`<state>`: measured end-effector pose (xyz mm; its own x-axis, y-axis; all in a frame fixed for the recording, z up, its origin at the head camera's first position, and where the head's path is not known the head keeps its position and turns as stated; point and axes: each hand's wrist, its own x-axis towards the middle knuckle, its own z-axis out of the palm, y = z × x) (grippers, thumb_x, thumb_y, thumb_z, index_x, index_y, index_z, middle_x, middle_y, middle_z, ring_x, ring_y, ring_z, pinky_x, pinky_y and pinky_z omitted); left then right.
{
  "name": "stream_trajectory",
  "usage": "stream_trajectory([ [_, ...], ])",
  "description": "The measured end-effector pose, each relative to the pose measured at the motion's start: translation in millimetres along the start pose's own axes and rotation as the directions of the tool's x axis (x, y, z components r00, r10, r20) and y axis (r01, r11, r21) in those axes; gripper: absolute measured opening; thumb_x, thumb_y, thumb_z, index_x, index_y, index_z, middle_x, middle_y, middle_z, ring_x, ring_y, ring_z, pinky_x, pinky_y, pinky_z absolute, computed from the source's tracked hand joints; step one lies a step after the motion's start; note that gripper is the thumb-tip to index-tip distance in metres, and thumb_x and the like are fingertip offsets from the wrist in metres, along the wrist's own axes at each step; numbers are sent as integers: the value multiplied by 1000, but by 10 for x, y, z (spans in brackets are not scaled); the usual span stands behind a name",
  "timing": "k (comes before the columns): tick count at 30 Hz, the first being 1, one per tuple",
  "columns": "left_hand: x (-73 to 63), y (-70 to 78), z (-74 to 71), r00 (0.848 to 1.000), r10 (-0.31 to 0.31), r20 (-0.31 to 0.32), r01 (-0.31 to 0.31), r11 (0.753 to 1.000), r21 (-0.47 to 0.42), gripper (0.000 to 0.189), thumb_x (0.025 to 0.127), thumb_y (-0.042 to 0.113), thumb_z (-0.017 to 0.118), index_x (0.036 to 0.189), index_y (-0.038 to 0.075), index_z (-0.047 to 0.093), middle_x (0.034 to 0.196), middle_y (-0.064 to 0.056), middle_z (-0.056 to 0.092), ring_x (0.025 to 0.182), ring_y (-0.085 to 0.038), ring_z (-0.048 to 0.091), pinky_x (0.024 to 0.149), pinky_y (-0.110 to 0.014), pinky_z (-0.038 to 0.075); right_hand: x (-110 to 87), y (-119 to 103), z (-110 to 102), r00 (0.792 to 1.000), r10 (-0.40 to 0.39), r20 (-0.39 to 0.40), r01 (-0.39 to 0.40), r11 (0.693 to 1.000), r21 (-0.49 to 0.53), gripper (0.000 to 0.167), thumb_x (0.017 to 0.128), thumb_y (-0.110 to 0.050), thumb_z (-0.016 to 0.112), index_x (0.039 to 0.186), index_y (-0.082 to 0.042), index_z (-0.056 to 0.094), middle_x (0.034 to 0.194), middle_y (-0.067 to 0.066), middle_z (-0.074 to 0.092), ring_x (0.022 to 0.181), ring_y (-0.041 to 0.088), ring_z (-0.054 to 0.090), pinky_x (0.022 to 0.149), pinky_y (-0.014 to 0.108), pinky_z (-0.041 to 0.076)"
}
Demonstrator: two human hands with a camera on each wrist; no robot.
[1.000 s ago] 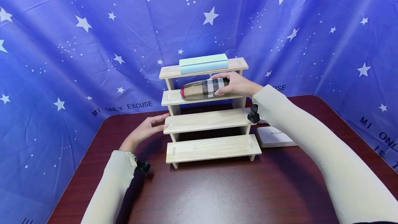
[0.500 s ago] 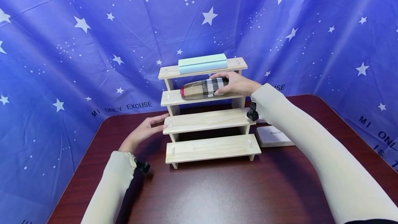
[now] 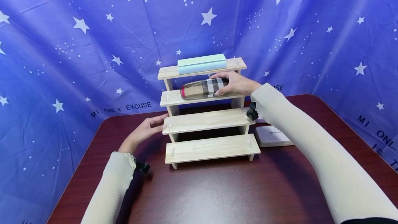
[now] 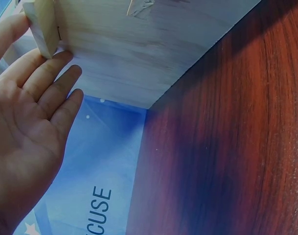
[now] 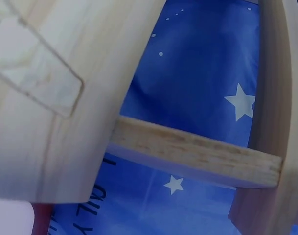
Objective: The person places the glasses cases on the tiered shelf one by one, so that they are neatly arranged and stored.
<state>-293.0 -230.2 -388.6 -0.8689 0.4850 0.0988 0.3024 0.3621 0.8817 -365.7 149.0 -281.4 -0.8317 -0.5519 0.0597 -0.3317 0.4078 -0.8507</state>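
A four-step wooden rack [image 3: 208, 121] stands on the table. On its second step from the top lies a long rounded item [image 3: 194, 90], brown and see-through, with a red end and a dark-and-white checked band. My right hand [image 3: 238, 83] grips its right end from above, hiding that part. At the left end of the third step down, my left hand [image 3: 143, 130] pinches the board, thumb in front. The left wrist view shows this hand [image 4: 31, 127] with the board end [image 4: 42, 29] between thumb and fingers. Only rack boards [image 5: 197, 152] appear in the right wrist view, not the hand.
A pale blue long box [image 3: 202, 64] lies on the top step. Right of the rack, partly behind my right sleeve, is a whitish flat case [image 3: 272, 136] with lettering. A blue star-patterned curtain [image 3: 124, 27] hangs behind the dark red-brown table [image 3: 199, 193].
The scene shifts very slightly left in the head view. Both hands keep their places on the rack and the rounded item.
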Motion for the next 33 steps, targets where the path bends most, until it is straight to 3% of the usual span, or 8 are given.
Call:
stream_trajectory([
  [9,2,-2,0,1000,11,3,-11,1000,-10,55,90,12,61,140,1,43,137,-18,49,120,-18,49,92,-17,39,-33,-40,-17,1000,0,21,1,999,-47,73,76,-15,78,141,-11,44,149,8,34,132,24,29,109,45,24],
  [15,-8,-13,7,1000,0,5,0,1000,-3,55,90,13,61,141,3,43,137,-17,49,122,-23,47,93,-17,38,-104,-67,-13,999,-18,27,19,999,-37,75,78,-12,76,143,-10,40,146,9,36,125,24,36,107,44,27],
  [20,-20,-12,3,1000,14,10,-14,1000,0,56,90,13,61,141,2,42,137,-19,49,124,-27,45,93,-17,37,-134,24,-30,998,-58,3,58,998,-33,77,78,-12,76,145,-8,36,148,8,36,130,23,36,109,41,26],
  [33,-24,0,9,1000,7,0,-7,1000,-2,56,90,14,62,141,3,43,139,-15,47,123,-14,45,95,-17,36,-453,53,-103,993,-42,-112,41,999,-13,76,83,-19,73,146,-9,32,151,7,32,137,25,31,110,41,27],
])
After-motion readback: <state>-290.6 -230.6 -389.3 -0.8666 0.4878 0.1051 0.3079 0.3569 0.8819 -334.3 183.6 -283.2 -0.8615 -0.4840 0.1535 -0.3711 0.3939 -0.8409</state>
